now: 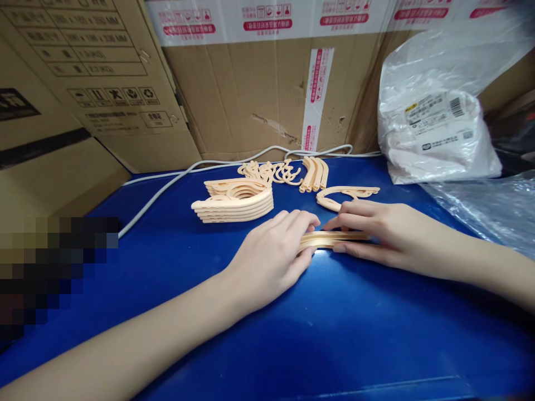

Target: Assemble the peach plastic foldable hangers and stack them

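Observation:
Just above the blue tabletop, a narrow cream plastic hanger part (321, 240) lies crosswise between my two hands. My left hand (278, 250) grips its left end between thumb and fingers. On the right half, my right hand (376, 231) pinches the part from both sides, covering some of it. Behind my right fingers lies a single curved hanger arm (334, 195). Beyond my left hand stands a neat stack of matching hanger arms (234, 209). Farther back are a pile of hanger hooks (267, 171) and several short curved pieces (314, 174) side by side.
Cardboard boxes (251, 94) wall off the back and left of the blue table (267, 345). A grey cable (167, 177) runs along the rear. At the right sit a white plastic parcel bag (438, 133) and clear plastic wrapping (493, 206).

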`<state>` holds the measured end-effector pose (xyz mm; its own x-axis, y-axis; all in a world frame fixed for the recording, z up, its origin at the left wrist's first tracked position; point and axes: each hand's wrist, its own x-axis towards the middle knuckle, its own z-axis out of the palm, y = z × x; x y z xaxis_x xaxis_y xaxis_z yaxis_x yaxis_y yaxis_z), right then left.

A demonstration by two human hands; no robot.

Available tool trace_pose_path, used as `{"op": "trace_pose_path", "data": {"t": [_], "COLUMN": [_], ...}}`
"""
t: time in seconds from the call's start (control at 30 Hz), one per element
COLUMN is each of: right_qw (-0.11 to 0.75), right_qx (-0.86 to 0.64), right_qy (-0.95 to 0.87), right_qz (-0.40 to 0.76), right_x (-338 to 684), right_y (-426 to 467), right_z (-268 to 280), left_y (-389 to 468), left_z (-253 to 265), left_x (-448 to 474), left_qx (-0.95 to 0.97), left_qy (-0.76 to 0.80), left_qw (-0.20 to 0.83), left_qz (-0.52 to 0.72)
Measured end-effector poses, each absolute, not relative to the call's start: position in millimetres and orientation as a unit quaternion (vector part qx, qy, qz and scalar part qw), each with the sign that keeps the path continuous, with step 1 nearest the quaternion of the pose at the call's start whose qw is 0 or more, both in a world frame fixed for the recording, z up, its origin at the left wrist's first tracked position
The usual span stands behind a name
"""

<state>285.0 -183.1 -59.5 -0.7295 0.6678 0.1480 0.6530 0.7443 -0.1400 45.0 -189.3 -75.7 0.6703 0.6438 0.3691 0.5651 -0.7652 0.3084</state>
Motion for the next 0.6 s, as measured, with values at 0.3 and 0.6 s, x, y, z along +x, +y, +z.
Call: {"op": "trace_pose_path", "data": {"t": [0.3, 0.6], "right_qw": [0.082, 0.109], "right_qx": [-0.372, -0.357], "right_qy": [-0.924, -0.927], "right_qz": [0.031, 0.027], "right_x": [285.5, 282.7], "right_y": [-183.9, -183.5], "right_z": [-58.6, -60.9], "left_y": [-190.3, -189.5], "left_z": [-75.8, -76.3], "left_x": [45.1, 45.0], "left_qx": [0.914, 0.918], "left_qy": [0.323, 0.313], "left_qw": [0.088, 0.095], "left_qz": [0.23, 0.225]}}
